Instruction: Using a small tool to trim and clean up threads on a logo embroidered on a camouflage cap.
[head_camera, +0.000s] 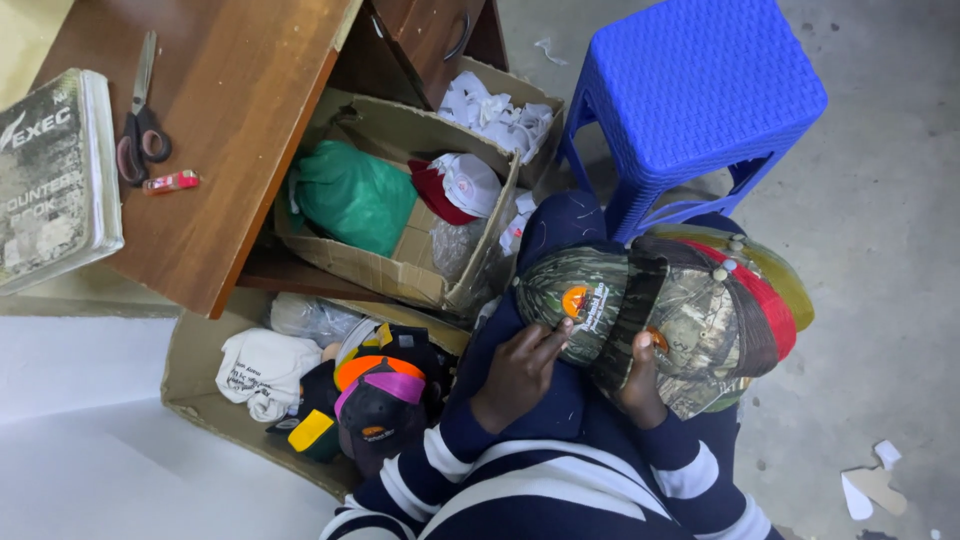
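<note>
A stack of caps (690, 320) is held on the person's lap, just below the blue stool (695, 85). The top cap (585, 295) is camouflage-patterned with an orange patch on its front; red and yellow-green brims are seen fanned out at the stack's far side. The left hand (520, 370) is laid on the top cap's brim, fingers pressed flat on it rather than closed around it (so its grip is released, only touching). The right hand (640, 385) is tucked under the stack, thumb on a camouflage brim, its grip closed on the caps.

To the left of the stool, an open cardboard box (400, 270) is seen, with a green bag (355, 195) and a red-and-white cap (460, 185) lying in it. A second box (200, 400), further from the stool and nearer the person, is filled with more caps, among them a dark one with a pink brim (385, 400), beside a white cloth (265, 365).

On the wooden worktop (215, 150), well left of the stool, scissors (140, 115), a small red lighter (170, 182) and a worn book (55, 175) are laid.
</note>
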